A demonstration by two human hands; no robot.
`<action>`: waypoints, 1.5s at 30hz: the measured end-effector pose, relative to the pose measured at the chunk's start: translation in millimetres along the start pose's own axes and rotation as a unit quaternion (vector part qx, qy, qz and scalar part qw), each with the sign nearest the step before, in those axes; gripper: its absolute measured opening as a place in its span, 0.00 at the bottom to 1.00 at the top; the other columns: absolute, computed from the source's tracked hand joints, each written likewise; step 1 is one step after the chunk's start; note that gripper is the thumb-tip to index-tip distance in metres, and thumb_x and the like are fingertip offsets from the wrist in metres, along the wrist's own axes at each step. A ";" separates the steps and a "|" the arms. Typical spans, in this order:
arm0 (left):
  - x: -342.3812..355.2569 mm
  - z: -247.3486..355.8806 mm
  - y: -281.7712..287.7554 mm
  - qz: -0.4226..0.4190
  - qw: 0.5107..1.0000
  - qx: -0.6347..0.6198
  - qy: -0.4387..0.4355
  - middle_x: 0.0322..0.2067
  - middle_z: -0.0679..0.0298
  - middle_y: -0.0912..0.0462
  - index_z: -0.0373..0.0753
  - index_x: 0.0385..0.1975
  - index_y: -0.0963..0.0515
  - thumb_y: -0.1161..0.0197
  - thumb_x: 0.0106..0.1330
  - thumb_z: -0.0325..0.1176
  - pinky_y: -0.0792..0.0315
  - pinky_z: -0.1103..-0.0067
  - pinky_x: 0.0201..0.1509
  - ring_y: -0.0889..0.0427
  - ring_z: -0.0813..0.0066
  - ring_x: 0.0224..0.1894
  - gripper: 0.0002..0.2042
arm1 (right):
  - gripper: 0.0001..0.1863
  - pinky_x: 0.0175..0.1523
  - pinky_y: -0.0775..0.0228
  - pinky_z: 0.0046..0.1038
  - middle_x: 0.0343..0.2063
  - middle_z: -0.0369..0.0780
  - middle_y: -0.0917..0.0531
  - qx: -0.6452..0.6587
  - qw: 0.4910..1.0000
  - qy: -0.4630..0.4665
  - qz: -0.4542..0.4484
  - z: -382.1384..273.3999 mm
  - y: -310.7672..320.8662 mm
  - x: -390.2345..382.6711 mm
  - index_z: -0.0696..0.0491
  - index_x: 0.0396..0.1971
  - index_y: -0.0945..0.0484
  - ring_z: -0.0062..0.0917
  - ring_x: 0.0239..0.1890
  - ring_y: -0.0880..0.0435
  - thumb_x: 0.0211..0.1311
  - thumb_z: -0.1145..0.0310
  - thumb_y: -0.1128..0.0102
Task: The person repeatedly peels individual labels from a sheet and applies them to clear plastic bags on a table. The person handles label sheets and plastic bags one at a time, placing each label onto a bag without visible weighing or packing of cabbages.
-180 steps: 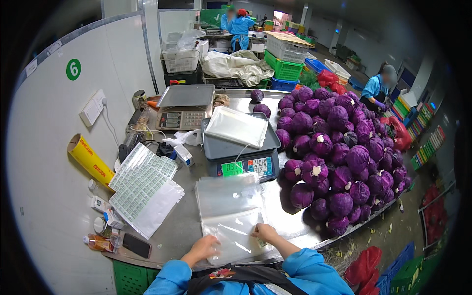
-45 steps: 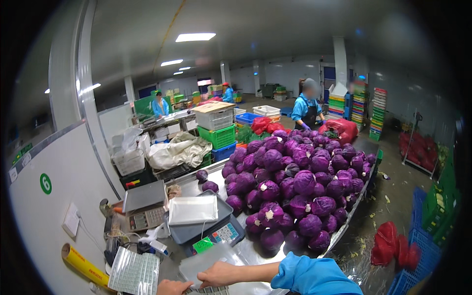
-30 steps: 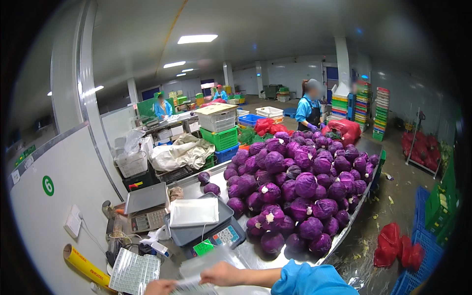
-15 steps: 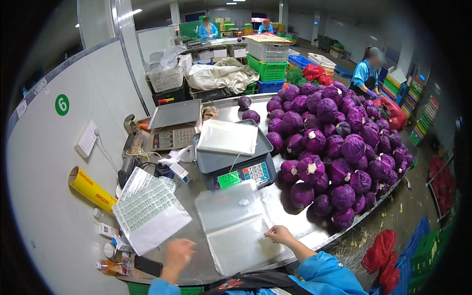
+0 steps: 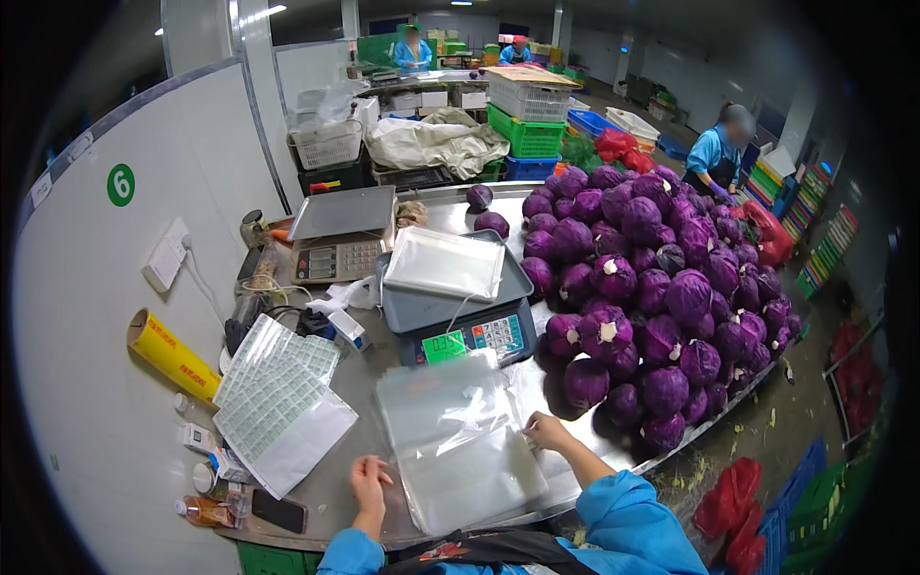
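A stack of clear plastic bags [image 5: 470, 479] lies flat on the metal table in front of me. At its right edge, my right hand [image 5: 548, 433] is closed, thumb and fingers pinching the border of a bag. Just left of the stack hovers my left hand [image 5: 369, 486], fingers loosely bent and apart, with nothing in it. Beyond the bags stands a digital scale [image 5: 474, 337] with a lit green display, and a second pile of clear bags [image 5: 446, 262] rests on its pan. Sheets of small printed labels [image 5: 278, 407] lie to the left.
A big heap of red cabbages [image 5: 661, 287] fills the table's right side. Another scale [image 5: 340, 235] stands behind, at left. Near the wall are a yellow roll [image 5: 172, 355], a phone [image 5: 279, 511] and a bottle [image 5: 206, 511]. A co-worker [image 5: 714, 153] is at the far right.
My left hand has moved right, from beside the label sheets to close by the bags. My right hand stays at the bags' right edge. The view has shifted slightly.
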State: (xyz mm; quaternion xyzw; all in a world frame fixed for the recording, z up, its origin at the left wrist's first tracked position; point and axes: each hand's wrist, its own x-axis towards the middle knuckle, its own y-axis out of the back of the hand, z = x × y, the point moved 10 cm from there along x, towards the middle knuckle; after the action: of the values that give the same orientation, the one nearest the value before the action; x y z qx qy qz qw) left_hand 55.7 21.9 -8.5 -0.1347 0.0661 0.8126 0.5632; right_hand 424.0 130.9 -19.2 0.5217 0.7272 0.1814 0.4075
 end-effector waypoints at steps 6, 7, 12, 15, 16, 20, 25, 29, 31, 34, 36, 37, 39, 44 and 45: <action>-63.0 5.2 -80.0 -0.287 0.783 0.454 -0.314 0.19 0.62 0.25 0.42 0.21 0.22 0.40 0.53 0.36 0.30 0.78 0.27 0.24 0.75 0.23 0.06 | 0.29 0.39 0.29 0.32 0.28 0.44 0.20 -0.240 0.963 0.032 -0.120 -43.1 -68.5 -19.3 0.53 0.33 0.27 0.35 0.34 0.21 0.36 0.45 0.35; -55.5 -1.1 -76.9 -0.262 0.802 0.459 -0.279 0.19 0.62 0.25 0.42 0.20 0.22 0.40 0.52 0.37 0.30 0.78 0.27 0.24 0.73 0.23 0.06 | 0.32 0.40 0.30 0.33 0.29 0.44 0.20 -0.256 0.960 0.020 -0.110 -36.4 -59.1 -14.9 0.53 0.34 0.26 0.37 0.35 0.21 0.34 0.42 0.35; -13.5 -25.8 -41.6 -0.182 0.956 0.227 -0.044 0.20 0.65 0.21 0.37 0.21 0.22 0.42 0.54 0.32 0.30 0.81 0.29 0.24 0.78 0.22 0.06 | 0.24 0.36 0.31 0.34 0.27 0.45 0.21 -0.068 0.995 -0.073 0.008 -2.4 12.1 -8.6 0.57 0.29 0.27 0.35 0.33 0.21 0.44 0.49 0.39; 5.8 -10.4 -16.5 -0.068 0.996 0.061 -0.012 0.19 0.66 0.21 0.34 0.22 0.23 0.45 0.56 0.28 0.30 0.82 0.29 0.25 0.81 0.22 0.06 | 0.19 0.35 0.31 0.34 0.24 0.45 0.21 0.083 0.994 -0.060 0.040 -11.1 22.9 -9.4 0.58 0.28 0.28 0.35 0.31 0.21 0.49 0.56 0.40; 3.4 -9.9 -29.7 -0.128 0.984 0.120 -0.041 0.21 0.65 0.21 0.37 0.23 0.22 0.44 0.56 0.29 0.30 0.81 0.30 0.23 0.77 0.23 0.05 | 0.18 0.35 0.31 0.34 0.24 0.45 0.21 0.095 0.993 -0.049 0.043 -17.9 24.9 -11.5 0.58 0.28 0.28 0.35 0.30 0.21 0.49 0.58 0.40; -48.3 22.8 -91.1 -0.363 0.807 0.400 -0.240 0.28 0.66 0.23 0.45 0.24 0.21 0.42 0.52 0.39 0.30 0.73 0.32 0.24 0.65 0.29 0.07 | 0.14 0.29 0.32 0.31 0.20 0.45 0.22 0.037 0.970 0.020 0.241 -19.9 62.8 -15.1 0.58 0.28 0.31 0.33 0.23 0.22 0.50 0.63 0.39; -62.9 3.8 -91.4 -0.384 0.745 0.473 -0.273 0.27 0.67 0.25 0.45 0.22 0.22 0.43 0.52 0.42 0.30 0.71 0.31 0.24 0.63 0.29 0.09 | 0.14 0.25 0.32 0.27 0.19 0.42 0.22 0.074 0.988 0.055 0.121 -33.4 39.6 -2.1 0.57 0.31 0.31 0.26 0.21 0.22 0.50 0.65 0.39; -56.7 -11.3 -92.4 -0.378 0.731 0.506 -0.258 0.29 0.70 0.24 0.46 0.24 0.22 0.43 0.54 0.42 0.30 0.74 0.32 0.24 0.66 0.29 0.08 | 0.21 0.27 0.28 0.29 0.24 0.45 0.21 0.020 0.991 0.029 -0.132 -51.8 -48.9 -18.9 0.58 0.34 0.30 0.30 0.23 0.20 0.43 0.62 0.35; -57.1 -13.2 -92.2 -0.375 0.732 0.511 -0.248 0.28 0.69 0.24 0.46 0.24 0.23 0.43 0.54 0.41 0.30 0.74 0.32 0.24 0.65 0.29 0.08 | 0.24 0.33 0.28 0.32 0.26 0.46 0.21 -0.222 0.966 0.080 -0.102 -51.5 -73.2 -24.4 0.57 0.35 0.29 0.34 0.27 0.20 0.42 0.56 0.35; -54.9 -10.8 -85.0 -0.361 0.757 0.484 -0.250 0.25 0.66 0.25 0.44 0.24 0.23 0.45 0.56 0.37 0.30 0.74 0.32 0.24 0.65 0.28 0.07 | 0.27 0.38 0.29 0.33 0.28 0.47 0.21 -0.242 0.950 0.006 -0.197 -57.9 -39.0 -33.5 0.57 0.33 0.28 0.37 0.33 0.21 0.40 0.50 0.36; -26.0 -5.4 -60.0 -0.247 0.881 0.347 -0.208 0.22 0.65 0.25 0.42 0.24 0.24 0.46 0.57 0.33 0.30 0.75 0.31 0.24 0.68 0.27 0.05 | 0.27 0.36 0.29 0.32 0.26 0.46 0.20 -0.208 0.978 0.003 0.009 -22.5 2.0 -6.4 0.58 0.32 0.28 0.35 0.30 0.20 0.39 0.50 0.35; 2.4 -18.5 -27.1 -0.129 0.958 0.208 -0.152 0.21 0.66 0.25 0.41 0.25 0.24 0.47 0.57 0.30 0.30 0.77 0.30 0.24 0.71 0.26 0.04 | 0.27 0.34 0.29 0.31 0.25 0.45 0.20 -0.146 0.987 -0.028 0.058 -14.8 23.1 -1.3 0.58 0.32 0.28 0.33 0.27 0.20 0.38 0.52 0.34; 12.4 -19.9 -3.4 -0.006 0.996 0.049 -0.079 0.20 0.68 0.26 0.40 0.25 0.25 0.47 0.57 0.26 0.32 0.80 0.29 0.26 0.77 0.25 0.03 | 0.25 0.31 0.28 0.29 0.24 0.45 0.21 -0.063 0.998 -0.001 0.012 -10.7 14.5 4.5 0.58 0.32 0.29 0.32 0.24 0.20 0.37 0.57 0.31; -43.3 18.2 -72.5 -0.246 0.861 0.389 -0.215 0.19 0.65 0.27 0.42 0.22 0.25 0.41 0.53 0.32 0.30 0.77 0.31 0.24 0.74 0.25 0.03 | 0.28 0.34 0.30 0.31 0.29 0.45 0.21 -0.134 0.973 0.123 -0.144 -56.6 -72.4 -23.1 0.56 0.31 0.31 0.33 0.28 0.21 0.31 0.57 0.28; -57.1 13.7 -86.2 -0.290 0.787 0.480 -0.259 0.19 0.64 0.27 0.43 0.21 0.24 0.41 0.52 0.34 0.30 0.75 0.32 0.24 0.71 0.26 0.04 | 0.29 0.36 0.30 0.33 0.30 0.45 0.21 -0.212 0.960 0.125 -0.134 -61.7 -75.3 -27.2 0.55 0.32 0.30 0.35 0.31 0.22 0.30 0.53 0.29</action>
State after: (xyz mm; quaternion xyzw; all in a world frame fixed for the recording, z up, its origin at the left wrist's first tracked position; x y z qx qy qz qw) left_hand 153.0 5.0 25.2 0.3552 0.2570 0.4794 0.7602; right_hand 333.2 86.9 -23.0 0.2940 0.7805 0.3387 0.4356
